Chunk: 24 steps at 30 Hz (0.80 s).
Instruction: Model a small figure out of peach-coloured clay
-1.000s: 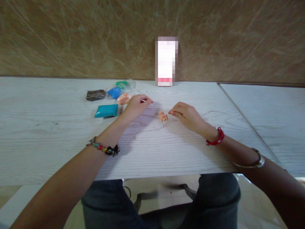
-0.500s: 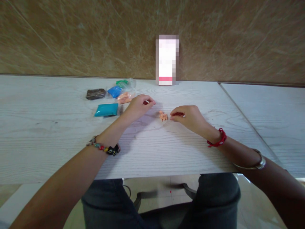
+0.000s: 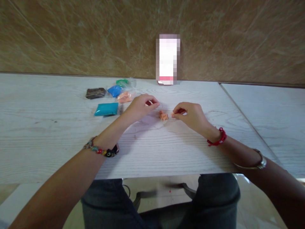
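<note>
Several small peach modelling clay pieces (image 3: 163,116) lie in a little cluster on the white wood-grain table (image 3: 152,152). Just right of them, my right hand (image 3: 189,116) pinches a small bit of peach clay (image 3: 172,114) between thumb and fingertips, slightly apart from the cluster. Up and to the left, my left hand (image 3: 144,105) has its thumb and forefinger closed in a pinch; anything between those tips is too small to make out.
Left of my left hand lie a teal clay packet (image 3: 106,109), a brown one (image 3: 95,93), a blue one (image 3: 114,91), a green one (image 3: 122,83) and an opened-looking bag of peach clay (image 3: 125,97). A blurred-out phone (image 3: 168,58) leans on the brown marbled wall (image 3: 71,38).
My left hand has shifted slightly right, toward the clay cluster. My right fingertips have moved a little right and up, and a bit of peach clay now shows at them.
</note>
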Each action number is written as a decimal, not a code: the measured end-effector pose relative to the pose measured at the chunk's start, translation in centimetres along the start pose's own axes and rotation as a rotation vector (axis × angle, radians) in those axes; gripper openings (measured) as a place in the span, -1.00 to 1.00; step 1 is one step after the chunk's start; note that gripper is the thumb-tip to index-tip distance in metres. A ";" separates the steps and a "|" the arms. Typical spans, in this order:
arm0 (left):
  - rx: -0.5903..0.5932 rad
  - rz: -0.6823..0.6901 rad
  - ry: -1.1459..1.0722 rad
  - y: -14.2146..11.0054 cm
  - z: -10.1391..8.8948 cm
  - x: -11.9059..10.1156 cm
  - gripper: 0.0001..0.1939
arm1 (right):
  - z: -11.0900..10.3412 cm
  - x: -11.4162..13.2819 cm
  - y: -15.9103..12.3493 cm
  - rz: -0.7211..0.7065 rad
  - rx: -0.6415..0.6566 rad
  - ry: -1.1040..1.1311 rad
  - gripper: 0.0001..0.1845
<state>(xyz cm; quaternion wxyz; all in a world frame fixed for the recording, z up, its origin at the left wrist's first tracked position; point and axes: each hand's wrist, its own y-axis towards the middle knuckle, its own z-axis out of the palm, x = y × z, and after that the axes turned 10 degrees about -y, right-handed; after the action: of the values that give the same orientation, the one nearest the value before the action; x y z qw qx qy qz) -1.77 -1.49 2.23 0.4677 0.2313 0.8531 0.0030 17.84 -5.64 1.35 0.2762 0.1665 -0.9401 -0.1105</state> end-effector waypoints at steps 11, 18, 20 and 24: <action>0.163 0.091 -0.047 -0.7 1.2 -0.6 -0.84 | 0.1 0.3 -0.2 -0.044 -0.020 0.128 -0.96; 0.167 0.093 -0.047 -1.0 1.8 -1.4 -0.86 | 0.3 0.5 -0.5 -0.126 -0.070 0.095 -0.88; 0.191 0.071 -0.075 -1.1 1.8 -1.5 -0.87 | 0.3 0.5 -0.5 -0.156 -0.089 0.088 -0.87; 0.225 0.049 -0.174 -1.0 1.7 -1.4 -0.88 | 0.3 0.7 -0.6 -0.193 -0.123 0.093 -0.84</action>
<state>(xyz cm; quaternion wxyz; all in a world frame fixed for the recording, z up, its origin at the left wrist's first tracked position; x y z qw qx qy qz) -0.21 -3.29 2.15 0.5110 0.3024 0.7983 -0.1012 17.24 -6.38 1.25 0.3171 0.2440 -0.8974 -0.1860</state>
